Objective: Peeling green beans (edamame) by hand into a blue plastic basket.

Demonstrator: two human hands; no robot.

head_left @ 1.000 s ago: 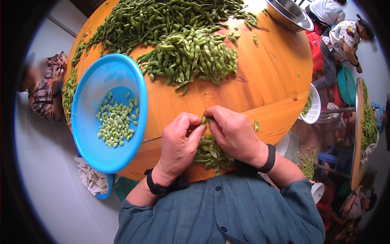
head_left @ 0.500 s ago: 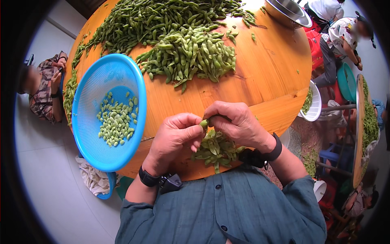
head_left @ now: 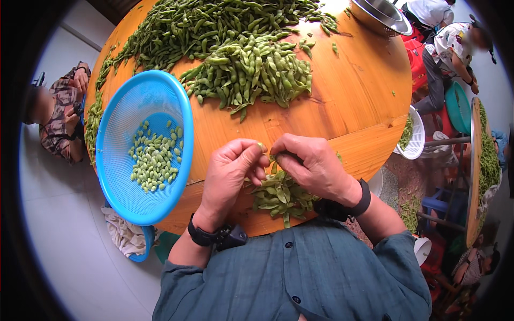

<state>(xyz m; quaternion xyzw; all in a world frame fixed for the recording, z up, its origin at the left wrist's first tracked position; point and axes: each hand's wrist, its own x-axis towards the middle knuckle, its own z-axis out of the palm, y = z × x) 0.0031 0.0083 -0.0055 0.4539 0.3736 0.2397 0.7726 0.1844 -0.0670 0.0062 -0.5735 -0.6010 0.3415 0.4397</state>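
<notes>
At the centre of the frame, I see the left hand (head_left: pixel 231 167) pinching a bean (head_left: pixel 261 145) with thumb and forefinger; the right hand (head_left: pixel 310 160) is curled in, seemingly around a pod (head_left: pixel 274 159). I judge the bean light, firm and slippery, best held gently by its sides. Half a second earlier the hands met; now they are parted.

At twelve o'clock, the view's edge cuts the wide green pod heap (head_left: pixel 209 29); bare left fingers (head_left: pixel 247 155) partly hide one small pale-green bean (head_left: pixel 261 145).
</notes>
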